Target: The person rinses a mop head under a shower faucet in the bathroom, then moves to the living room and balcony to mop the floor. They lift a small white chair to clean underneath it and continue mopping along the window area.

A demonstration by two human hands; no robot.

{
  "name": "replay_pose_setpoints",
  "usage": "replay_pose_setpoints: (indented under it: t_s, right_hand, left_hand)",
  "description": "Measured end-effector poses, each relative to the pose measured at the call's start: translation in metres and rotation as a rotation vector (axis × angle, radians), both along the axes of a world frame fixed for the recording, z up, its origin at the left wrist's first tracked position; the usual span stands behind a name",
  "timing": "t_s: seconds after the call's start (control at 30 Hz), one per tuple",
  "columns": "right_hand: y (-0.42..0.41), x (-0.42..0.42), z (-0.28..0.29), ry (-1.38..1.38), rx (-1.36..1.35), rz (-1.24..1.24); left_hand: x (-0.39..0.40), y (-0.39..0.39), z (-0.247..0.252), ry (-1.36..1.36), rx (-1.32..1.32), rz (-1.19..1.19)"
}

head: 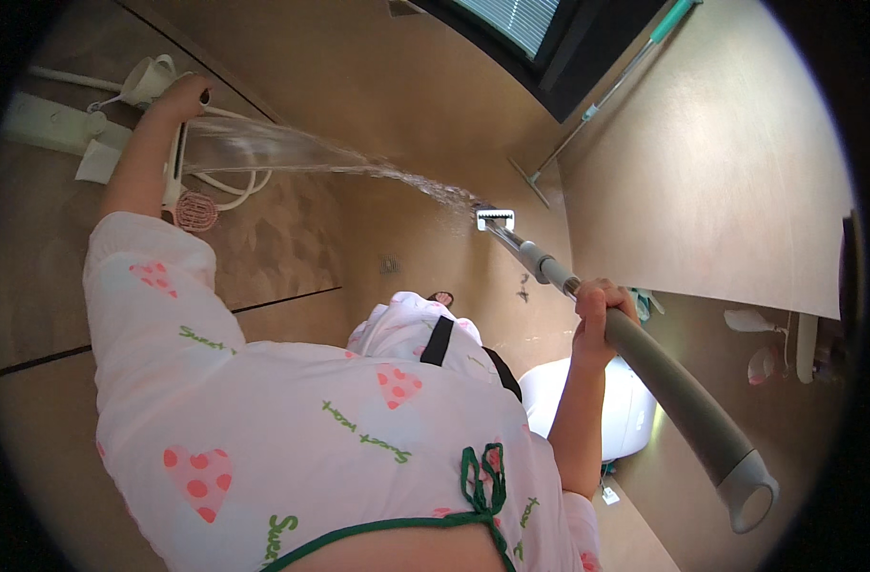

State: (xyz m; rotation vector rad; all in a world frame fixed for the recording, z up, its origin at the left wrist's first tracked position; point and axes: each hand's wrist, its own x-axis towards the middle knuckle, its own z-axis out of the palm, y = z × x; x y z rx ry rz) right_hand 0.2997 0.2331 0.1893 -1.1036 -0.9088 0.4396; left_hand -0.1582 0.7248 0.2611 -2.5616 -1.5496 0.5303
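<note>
On the left, my left hand (184,98) is raised and closed around the handle of a white shower head (179,159), seen edge-on. A wide stream of water (277,149) shoots from it across to the lower end of a long-handled mop. My right hand (601,314) grips the mop's grey handle (681,386), which ends in a grey hanging loop near the lower right. The metal and grey pole slants down and away from me to a white frame with dark teeth (495,219). Spray partly hides what lies beyond that frame.
A squeegee with a green grip (621,75) leans by the right wall. White hose (245,189), a pink hairbrush (196,210) and a white cup (147,81) are at the left wall. A floor drain (389,264) lies ahead; a white rounded appliance or container (628,407) stands right.
</note>
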Motion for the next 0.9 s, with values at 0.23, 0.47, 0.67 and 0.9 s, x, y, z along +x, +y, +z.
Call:
replay_pose_setpoints:
  t_s: [0.23, 0.47, 0.67, 0.9]
  right_hand:
    - [-0.002, -0.006, -0.002, -0.077, 0.074, 0.217]
    - [0.015, -0.03, -0.004, -0.243, 0.174, 0.388]
    - [0.023, -0.035, -0.004, -0.238, 0.192, 0.454]
    - [0.023, -0.037, -0.005, -0.254, 0.199, 0.465]
  left_hand:
    - [0.01, -0.005, 0.003, -0.062, 0.003, 0.057]
    - [0.01, -0.002, 0.004, 0.026, -0.026, 0.056]
    - [0.001, 0.004, -0.005, -0.095, 0.024, 0.014]
    - [-0.014, 0.018, -0.018, -0.182, 0.011, 0.03]
